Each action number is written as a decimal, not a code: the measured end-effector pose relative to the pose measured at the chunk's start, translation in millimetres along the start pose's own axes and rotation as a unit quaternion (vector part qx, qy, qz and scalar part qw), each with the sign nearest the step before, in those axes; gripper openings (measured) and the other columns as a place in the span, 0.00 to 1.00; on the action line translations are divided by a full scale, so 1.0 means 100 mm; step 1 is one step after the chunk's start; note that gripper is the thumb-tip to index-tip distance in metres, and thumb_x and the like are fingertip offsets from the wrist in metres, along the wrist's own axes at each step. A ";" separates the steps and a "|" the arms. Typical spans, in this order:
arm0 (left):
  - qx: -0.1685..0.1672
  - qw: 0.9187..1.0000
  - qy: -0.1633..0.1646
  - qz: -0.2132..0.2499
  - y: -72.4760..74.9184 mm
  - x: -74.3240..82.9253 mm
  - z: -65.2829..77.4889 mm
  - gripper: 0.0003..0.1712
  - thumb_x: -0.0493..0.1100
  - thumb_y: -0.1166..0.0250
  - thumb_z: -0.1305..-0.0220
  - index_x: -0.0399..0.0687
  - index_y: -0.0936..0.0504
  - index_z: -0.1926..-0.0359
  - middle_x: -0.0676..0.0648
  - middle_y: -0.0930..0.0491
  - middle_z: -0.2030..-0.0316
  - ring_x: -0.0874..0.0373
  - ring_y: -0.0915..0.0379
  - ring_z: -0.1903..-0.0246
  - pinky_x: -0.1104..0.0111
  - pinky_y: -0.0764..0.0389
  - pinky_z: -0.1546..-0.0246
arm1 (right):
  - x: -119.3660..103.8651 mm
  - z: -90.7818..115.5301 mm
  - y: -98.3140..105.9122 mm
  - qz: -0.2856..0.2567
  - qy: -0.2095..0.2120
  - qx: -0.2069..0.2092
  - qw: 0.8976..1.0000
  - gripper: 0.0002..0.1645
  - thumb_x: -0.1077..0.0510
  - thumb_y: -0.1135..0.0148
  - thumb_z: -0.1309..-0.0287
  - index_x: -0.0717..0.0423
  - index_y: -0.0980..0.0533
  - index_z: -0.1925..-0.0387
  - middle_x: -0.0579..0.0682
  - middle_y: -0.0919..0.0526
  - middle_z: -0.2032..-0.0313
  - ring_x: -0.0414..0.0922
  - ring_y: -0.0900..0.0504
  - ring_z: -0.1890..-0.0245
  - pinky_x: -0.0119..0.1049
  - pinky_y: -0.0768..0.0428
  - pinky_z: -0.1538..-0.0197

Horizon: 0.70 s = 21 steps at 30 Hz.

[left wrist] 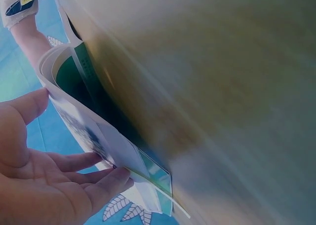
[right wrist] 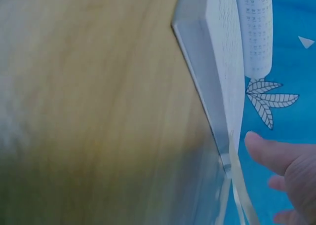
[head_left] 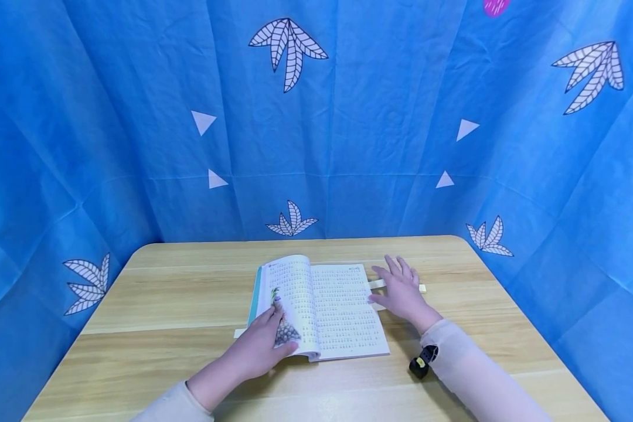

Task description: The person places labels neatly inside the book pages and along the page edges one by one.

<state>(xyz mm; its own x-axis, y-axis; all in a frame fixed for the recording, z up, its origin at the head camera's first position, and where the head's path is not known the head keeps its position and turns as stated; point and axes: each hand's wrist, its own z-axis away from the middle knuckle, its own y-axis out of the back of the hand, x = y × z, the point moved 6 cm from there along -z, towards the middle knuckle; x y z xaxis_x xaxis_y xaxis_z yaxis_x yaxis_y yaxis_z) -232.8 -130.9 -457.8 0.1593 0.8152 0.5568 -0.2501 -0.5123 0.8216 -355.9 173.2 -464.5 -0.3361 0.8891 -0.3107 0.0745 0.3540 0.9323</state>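
An open book (head_left: 343, 316) lies on the table, its left pages arched up and its right page flat. My left hand (head_left: 264, 346) rests on the picture at the lower part of the left page, thumb spread from the fingers; the left wrist view shows this hand (left wrist: 54, 170) touching the page with its fingertips. Beside the book's right edge, my right hand (head_left: 401, 290) is spread over pale strips (head_left: 377, 284) that stick out from the book. In the right wrist view those strips (right wrist: 239, 185) hang from the page block, near the thumb (right wrist: 271, 153).
The book lies on a wood-grain table (head_left: 163, 293). A blue curtain (head_left: 348, 146) with leaf and triangle prints surrounds the table's back and sides. Another pale strip end (head_left: 239, 333) pokes out left of the book. A black device (head_left: 422, 363) is strapped at my right wrist.
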 end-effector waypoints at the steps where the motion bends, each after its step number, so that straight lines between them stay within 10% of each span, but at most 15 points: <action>1: 0.000 1.000 -0.001 0.000 0.00 0.00 0.00 0.51 0.63 0.37 0.33 0.31 0.43 0.25 0.33 0.48 0.25 0.37 0.52 0.26 0.46 0.42 0.29 | 0.01 0.00 0.00 -0.001 -0.001 -0.003 1.000 0.49 0.42 0.23 0.50 0.51 0.32 0.29 0.66 0.47 0.25 0.68 0.58 0.25 0.72 0.60 0.32; 21: 0.000 1.000 0.001 -0.002 -0.01 -0.02 -0.01 0.50 0.62 0.37 0.33 0.32 0.42 0.26 0.32 0.47 0.25 0.36 0.51 0.26 0.45 0.41 0.30 | 0.17 0.02 -0.12 0.008 -0.039 -0.078 0.996 0.64 0.31 0.27 0.53 0.42 0.49 0.21 0.66 0.60 0.23 0.69 0.68 0.25 0.75 0.72 0.33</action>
<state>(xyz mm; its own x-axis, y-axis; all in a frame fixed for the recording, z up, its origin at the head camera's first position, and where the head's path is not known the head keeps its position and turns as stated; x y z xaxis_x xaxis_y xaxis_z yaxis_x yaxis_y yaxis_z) -233.8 -131.9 -459.8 0.1588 0.8180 0.5529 -0.2486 -0.5089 0.8242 -361.0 184.6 -481.4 -0.2625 0.9163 -0.3025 -0.0688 0.2949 0.9530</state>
